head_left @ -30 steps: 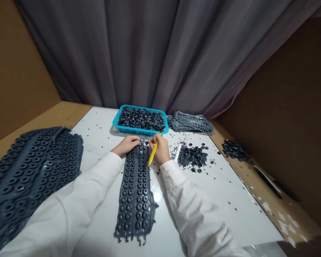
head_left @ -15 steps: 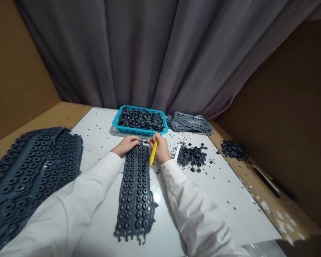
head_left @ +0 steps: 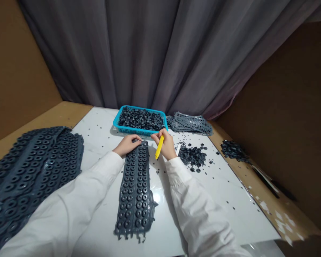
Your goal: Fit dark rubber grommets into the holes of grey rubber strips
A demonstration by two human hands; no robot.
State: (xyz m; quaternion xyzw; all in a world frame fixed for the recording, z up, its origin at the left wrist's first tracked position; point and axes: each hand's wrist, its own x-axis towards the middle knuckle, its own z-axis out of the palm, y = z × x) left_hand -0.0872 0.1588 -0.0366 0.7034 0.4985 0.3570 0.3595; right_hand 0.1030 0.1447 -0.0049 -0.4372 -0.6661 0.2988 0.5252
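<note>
A long grey moulded strip of rubber washers [head_left: 135,189] lies lengthwise on the white board. My left hand [head_left: 127,145] rests at its far end, fingertips on the strip's top corner. My right hand [head_left: 166,144] is shut around a yellow-handled cutter [head_left: 159,147], just right of the strip's end and apart from it. The cutter's tip is hidden by my fingers. White sleeves cover both forearms.
A blue plastic basket [head_left: 139,120] full of dark washers stands beyond my hands. A loose washer pile [head_left: 192,156] lies to the right, with punched sheets [head_left: 188,124] behind it. A large strip heap [head_left: 34,167] lies left. More washers [head_left: 234,150] sit on the wooden ledge.
My right hand has moved up and right, away from the strip's end, and the cutter now points more steeply toward me. My left hand has barely shifted.
</note>
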